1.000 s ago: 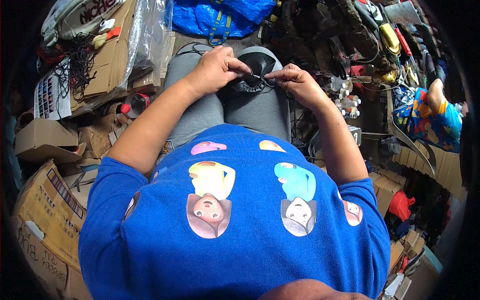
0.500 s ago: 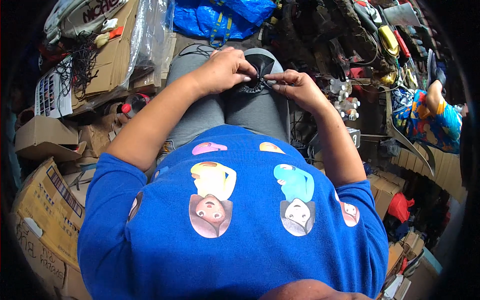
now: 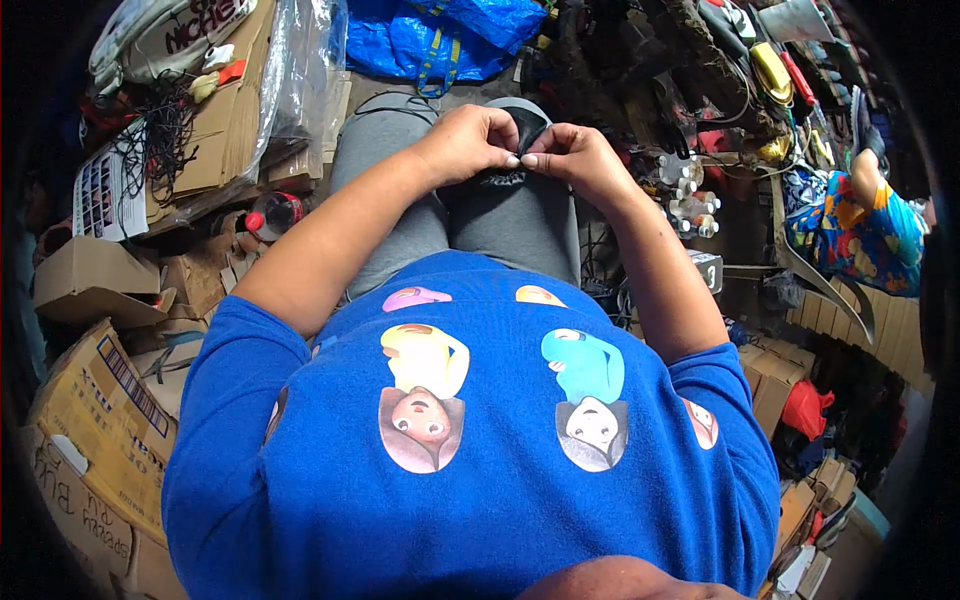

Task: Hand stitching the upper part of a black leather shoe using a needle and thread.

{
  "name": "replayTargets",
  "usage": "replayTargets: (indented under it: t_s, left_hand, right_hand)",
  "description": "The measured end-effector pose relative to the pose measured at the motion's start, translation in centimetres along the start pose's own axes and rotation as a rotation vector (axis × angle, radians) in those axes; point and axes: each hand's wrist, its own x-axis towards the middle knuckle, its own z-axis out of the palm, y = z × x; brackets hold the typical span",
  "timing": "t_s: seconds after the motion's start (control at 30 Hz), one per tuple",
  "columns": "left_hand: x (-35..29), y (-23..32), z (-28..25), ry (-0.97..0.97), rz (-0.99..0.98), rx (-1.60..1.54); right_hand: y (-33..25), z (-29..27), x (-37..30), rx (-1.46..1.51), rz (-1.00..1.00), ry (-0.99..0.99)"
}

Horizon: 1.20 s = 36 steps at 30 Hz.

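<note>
A small black pouch with a gathered, ruffled edge lies on my right thigh, close to the knee. My left hand pinches its edge between thumb and forefinger. From the other side my right hand pinches the same edge, and the two thumb tips almost meet. Between the fingertips the detail is too small to make out. Part of the pouch is covered by my fingers. Thin black cord lies looped over my left knee, beside my left hand.
Beyond my knees is a blue plastic bag. Cardboard sheets with tangled black cord are at the left, near a red-capped bottle. Several clear small bottles stand at the right. Another person's colourful sleeve shows farther right.
My hands have come closer together over the pouch. The right forefinger, stretched out before, is now bent into a pinch with the thumb, and the gathered opening is more covered.
</note>
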Motion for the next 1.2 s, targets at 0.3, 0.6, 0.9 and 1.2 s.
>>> replayTargets:
  t_s: [0.3, 0.6, 0.9, 1.2]
  left_hand:
    - [-2.1, 1.1, -2.0, 0.058, 0.008, 0.188]
    - [-1.3, 2.9, -1.7, -0.08, 0.137, 0.54]
    - [-1.0, 3.1, -2.0, -0.144, 0.151, 0.581]
    - [-2.4, 2.2, -3.3, -0.141, 0.307, 0.634]
  right_hand:
    - [1.4, -2.3, -0.6, 0.218, 0.018, -0.071]
    - [1.1, -4.8, -4.0, 0.085, -0.014, -0.017]
    - [-2.7, -4.3, -1.6, -0.726, -0.401, 0.169]
    - [-2.9, -0.9, -0.4, -1.118, -0.615, -0.076]
